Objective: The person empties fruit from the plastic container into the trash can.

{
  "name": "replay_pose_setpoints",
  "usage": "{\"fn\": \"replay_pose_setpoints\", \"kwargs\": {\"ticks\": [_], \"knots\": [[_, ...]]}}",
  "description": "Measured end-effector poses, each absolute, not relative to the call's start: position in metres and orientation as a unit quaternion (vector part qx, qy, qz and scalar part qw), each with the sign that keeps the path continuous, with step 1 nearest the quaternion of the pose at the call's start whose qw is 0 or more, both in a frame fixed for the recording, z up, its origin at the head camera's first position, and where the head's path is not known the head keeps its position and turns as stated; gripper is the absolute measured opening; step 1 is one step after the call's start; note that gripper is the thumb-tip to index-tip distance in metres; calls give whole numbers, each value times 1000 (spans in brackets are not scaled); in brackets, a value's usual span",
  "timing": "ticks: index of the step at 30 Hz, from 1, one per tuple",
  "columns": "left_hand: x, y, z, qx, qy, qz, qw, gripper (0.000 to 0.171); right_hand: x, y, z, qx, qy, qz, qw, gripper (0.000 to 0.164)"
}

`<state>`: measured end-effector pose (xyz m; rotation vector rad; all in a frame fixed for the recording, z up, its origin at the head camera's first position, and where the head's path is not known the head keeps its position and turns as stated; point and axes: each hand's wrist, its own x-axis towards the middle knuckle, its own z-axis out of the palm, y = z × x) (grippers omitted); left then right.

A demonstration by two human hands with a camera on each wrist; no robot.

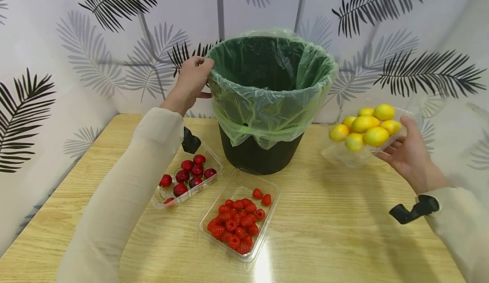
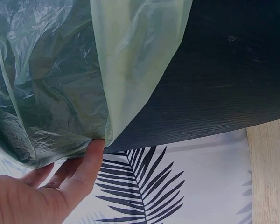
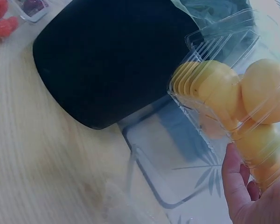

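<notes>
A black trash bin [image 1: 259, 158] lined with a translucent green bag [image 1: 267, 107] stands on the table. My left hand [image 1: 192, 77] grips its left rim, the thumb over the bag's folded edge in the left wrist view, some fingers hidden. Off to the right, my right hand [image 1: 414, 158] holds a clear plastic container [image 1: 349, 158] of yellow lemon-like fruits [image 1: 364, 124] raised above the table. In the right wrist view, the fruits [image 3: 263, 91] sit inside its ribbed clear walls, with my fingers along the lower side.
A clear tray [image 1: 263, 249] of red raspberries [image 1: 238, 219] lies in front of the bin. Another tray [image 1: 215, 162] with dark red cherries [image 1: 182, 175] is left of it, partly behind my left sleeve. A leaf-patterned wall [image 1: 153, 41] rises behind the wooden table [image 1: 324, 232].
</notes>
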<state>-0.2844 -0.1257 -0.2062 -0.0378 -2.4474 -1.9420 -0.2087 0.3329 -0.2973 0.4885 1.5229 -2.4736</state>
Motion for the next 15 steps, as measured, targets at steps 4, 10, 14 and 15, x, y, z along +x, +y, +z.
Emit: {"fn": "replay_pose_setpoints", "kwargs": {"ticks": [4, 10, 14, 15], "knots": [[-284, -125, -207, -11, -781, -624, 7, 40, -214, 335, -292, 181, 503, -840, 96, 85], [-284, -124, -206, -15, -780, -626, 10, 36, -219, 338, -282, 183, 495, -845, 87, 86], [-284, -124, -205, -15, -779, -627, 13, 32, -224, 340, -274, 180, 496, -846, 81, 85], [-284, -124, -205, -15, -779, -627, 13, 32, -225, 340, -272, 179, 492, -848, 79, 84]]}}
